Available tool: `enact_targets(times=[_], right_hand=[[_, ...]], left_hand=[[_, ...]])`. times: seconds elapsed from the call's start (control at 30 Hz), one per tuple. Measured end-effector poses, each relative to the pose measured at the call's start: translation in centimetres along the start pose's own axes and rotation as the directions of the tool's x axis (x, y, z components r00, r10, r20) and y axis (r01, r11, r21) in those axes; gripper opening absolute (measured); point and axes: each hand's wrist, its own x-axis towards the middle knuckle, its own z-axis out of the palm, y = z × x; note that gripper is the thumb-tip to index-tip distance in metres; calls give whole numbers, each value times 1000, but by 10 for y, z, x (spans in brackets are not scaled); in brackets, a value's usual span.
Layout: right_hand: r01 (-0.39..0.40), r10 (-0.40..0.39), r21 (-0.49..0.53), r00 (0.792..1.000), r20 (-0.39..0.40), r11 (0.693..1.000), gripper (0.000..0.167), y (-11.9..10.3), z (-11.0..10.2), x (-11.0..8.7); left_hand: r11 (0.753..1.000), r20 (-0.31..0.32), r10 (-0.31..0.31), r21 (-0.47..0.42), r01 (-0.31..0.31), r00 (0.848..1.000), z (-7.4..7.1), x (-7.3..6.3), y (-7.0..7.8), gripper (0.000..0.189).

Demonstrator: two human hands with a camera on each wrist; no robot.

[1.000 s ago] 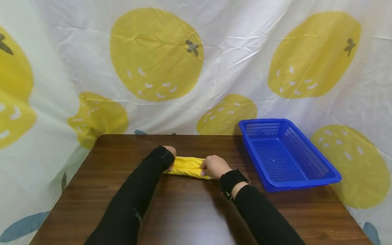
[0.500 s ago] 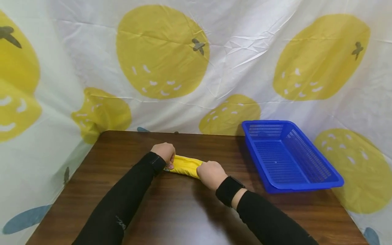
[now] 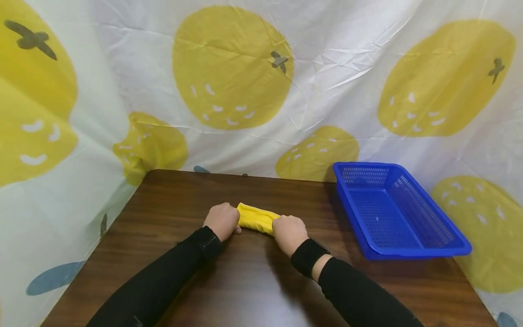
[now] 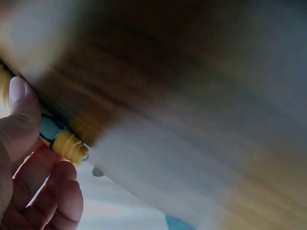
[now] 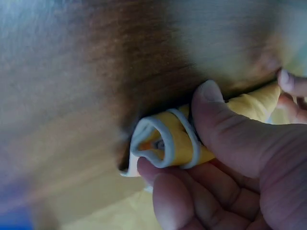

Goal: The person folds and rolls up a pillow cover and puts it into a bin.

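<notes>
A rolled yellow cloth (image 3: 257,219) with pale trim lies crosswise between my two hands over the wooden table. My left hand (image 3: 222,221) pinches its left end; the left wrist view shows the thumb on one side of the yellow roll (image 4: 70,147), which bears a teal, black-edged print. At the other end, my right hand (image 3: 290,234) holds the roll between thumb and fingers. The right wrist view shows the roll's open end (image 5: 156,141) edged in pale piping, with the left fingertips (image 5: 287,80) at the far end. My palms partly hide both ends.
A blue plastic basket (image 3: 429,251) with perforated walls stands on the table's right side. The brown wooden table (image 3: 180,200) reaches back to a white curtain (image 3: 314,27) printed with yellow fruit, which also hangs along both sides.
My left hand has turned and drawn back toward me at the left end of the roll. The right hand has closed further over its end. The head view has shifted slightly left.
</notes>
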Motion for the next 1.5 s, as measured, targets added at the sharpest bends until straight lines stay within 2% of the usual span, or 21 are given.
enact_targets(times=[0.13, 0.23, 0.5, 0.77, 0.87, 1.0, 1.1, 1.2, 1.27, 1.43, 1.5], right_hand=[[-20, 21, 82, 1000, -17, 996, 10, 7, 4, 1], [-31, 33, 111, 999, -12, 993, 9, 10, 3, 2], [-70, 70, 158, 998, 6, 985, 6, 17, 1, 6], [-89, 84, 164, 996, 42, 982, 19, 21, 2, 6], [-92, 85, 162, 995, 49, 983, 17, 21, 3, 7], [-89, 83, 153, 995, 48, 984, 14, 21, 4, 6], [-94, 89, 143, 995, 44, 985, 13, 21, 4, 6], [-96, 91, 136, 995, 44, 986, 11, 19, 5, 5], [-92, 87, 134, 995, 42, 987, 11, 17, 7, 5], [-79, 74, 149, 996, 39, 986, 14, 11, 10, 6], [-79, 74, 152, 996, 42, 985, 16, 11, 9, 7]], left_hand=[[999, 29, -45, -18, 45, 999, 1, 6, -1, 28], [998, 21, -52, -24, 53, 998, 0, 11, -1, 22], [1000, 5, -5, 9, 5, 1000, 2, 20, 0, 20], [1000, -6, 23, 12, -22, 1000, 10, 25, -2, 16], [999, 20, 39, 29, -40, 999, 14, 29, -5, 13], [996, 111, 66, 45, -72, 992, 13, 41, -10, 14], [995, 212, 93, 6, -97, 973, 5, 54, -14, 18], [993, 316, 116, -54, -104, 942, -4, 65, -19, 17], [988, 345, 153, -73, -136, 926, 5, 74, -31, 18], [988, 520, 154, -79, -132, 840, -5, 85, -38, 24], [992, 598, 125, -69, -105, 792, -20, 86, -31, 26]])
